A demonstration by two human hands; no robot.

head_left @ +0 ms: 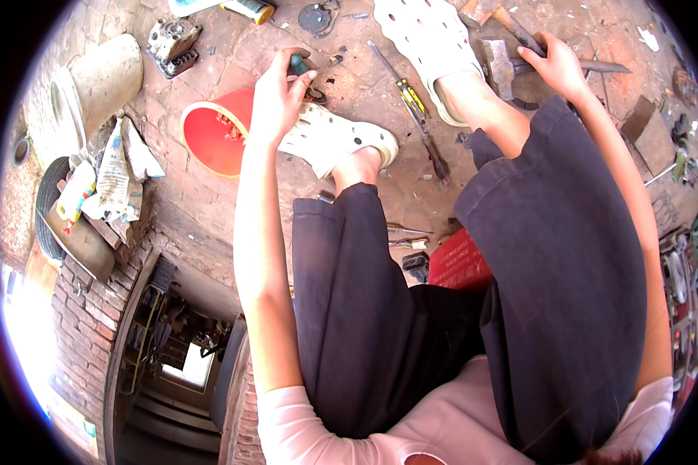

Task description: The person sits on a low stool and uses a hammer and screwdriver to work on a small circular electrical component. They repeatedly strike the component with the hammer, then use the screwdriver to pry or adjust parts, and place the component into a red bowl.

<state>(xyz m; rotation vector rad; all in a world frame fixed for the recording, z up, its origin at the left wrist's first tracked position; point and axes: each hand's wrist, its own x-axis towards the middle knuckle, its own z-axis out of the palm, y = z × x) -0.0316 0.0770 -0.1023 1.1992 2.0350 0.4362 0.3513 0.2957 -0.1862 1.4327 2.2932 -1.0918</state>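
Observation:
My left hand (284, 94) is closed round a small dark green piece (297, 65), whose exact kind I cannot make out. Just below those fingers, a dark metal part (315, 94) shows by the toe of my left clog (335, 139). My right hand (556, 67) grips the dark handle of a hammer (520, 31), its rusty head at the top edge of the view. Beside that hand lies a second hammer (498, 67) with a blocky metal head, next to my right clog (434, 46). Between my feet rests a yellow-and-black screwdriver (408, 94).
A red bucket (217, 132) holding small reddish bits leans near my left forearm. Left of it are a pale cylinder (108, 77), a metal engine-like part (172, 46) and sacks (116, 174). A red box (459, 262) sits under my legs. Scrap parts (682, 271) line the right.

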